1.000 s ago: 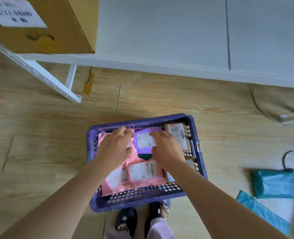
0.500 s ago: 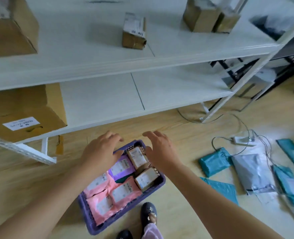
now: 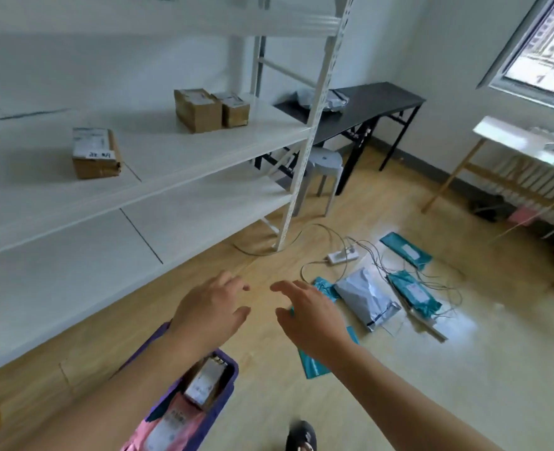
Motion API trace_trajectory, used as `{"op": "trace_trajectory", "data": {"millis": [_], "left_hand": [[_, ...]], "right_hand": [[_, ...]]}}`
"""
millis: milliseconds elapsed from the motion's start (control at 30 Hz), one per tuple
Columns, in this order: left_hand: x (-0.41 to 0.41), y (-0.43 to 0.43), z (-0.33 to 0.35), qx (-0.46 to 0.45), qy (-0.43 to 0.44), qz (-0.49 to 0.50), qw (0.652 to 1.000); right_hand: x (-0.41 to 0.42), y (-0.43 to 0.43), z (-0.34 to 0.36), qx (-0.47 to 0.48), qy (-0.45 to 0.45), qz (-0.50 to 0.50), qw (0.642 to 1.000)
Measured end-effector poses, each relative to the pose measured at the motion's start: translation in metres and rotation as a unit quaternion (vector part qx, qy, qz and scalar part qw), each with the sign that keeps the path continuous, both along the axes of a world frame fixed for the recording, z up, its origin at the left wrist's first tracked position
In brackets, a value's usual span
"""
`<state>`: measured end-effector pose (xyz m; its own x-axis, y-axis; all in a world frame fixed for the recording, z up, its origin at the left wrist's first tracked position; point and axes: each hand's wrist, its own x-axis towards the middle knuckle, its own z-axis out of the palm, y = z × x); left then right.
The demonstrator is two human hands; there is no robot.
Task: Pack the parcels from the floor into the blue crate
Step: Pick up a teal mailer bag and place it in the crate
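The blue crate [image 3: 228,380] sits on the floor at the bottom left, largely hidden under my left forearm; pink parcels [image 3: 171,424] and a small brown box [image 3: 204,384] lie inside it. My left hand [image 3: 209,312] hovers above the crate's far end, fingers spread and empty. My right hand [image 3: 308,315] is raised beside it, also empty, over a teal parcel [image 3: 313,364] on the floor. Further right on the floor lie a grey parcel [image 3: 366,299] and two more teal parcels [image 3: 413,292] [image 3: 405,253].
White shelving [image 3: 171,164] with cardboard boxes [image 3: 95,153] fills the left. A power strip [image 3: 342,256] and loose cables run across the floor parcels. A black table [image 3: 376,102], grey stool [image 3: 326,164] and wooden rack [image 3: 464,164] stand beyond. My shoe [image 3: 301,436] is at the bottom.
Both hands have lifted out of the crate and away from its parcels. My view has swung up and to the right, bringing the floor parcels and the room into sight.
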<state>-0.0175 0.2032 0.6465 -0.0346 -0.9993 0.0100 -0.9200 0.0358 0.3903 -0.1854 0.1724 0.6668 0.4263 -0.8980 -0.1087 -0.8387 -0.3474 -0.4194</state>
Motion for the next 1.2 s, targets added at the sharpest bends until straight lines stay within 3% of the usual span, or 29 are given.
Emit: {"op": "trace_trajectory", "data": {"millis": [467, 900, 1200], "left_hand": [[-0.177, -0.08, 0.017, 0.007, 0.003, -0.082, 0.997], [-0.419, -0.205, -0.012, 0.045, 0.022, -0.106, 0.993], [-0.487, -0.271, -0.034, 0.095, 0.023, -0.099, 0.99]], "right_hand": [[-0.187, -0.047, 0.002, -0.012, -0.03, -0.163, 0.986], [-0.421, -0.16, -0.033, 0.03, -0.04, -0.215, 0.975], [-0.511, -0.226, -0.058, 0.062, -0.045, -0.208, 0.975]]}}
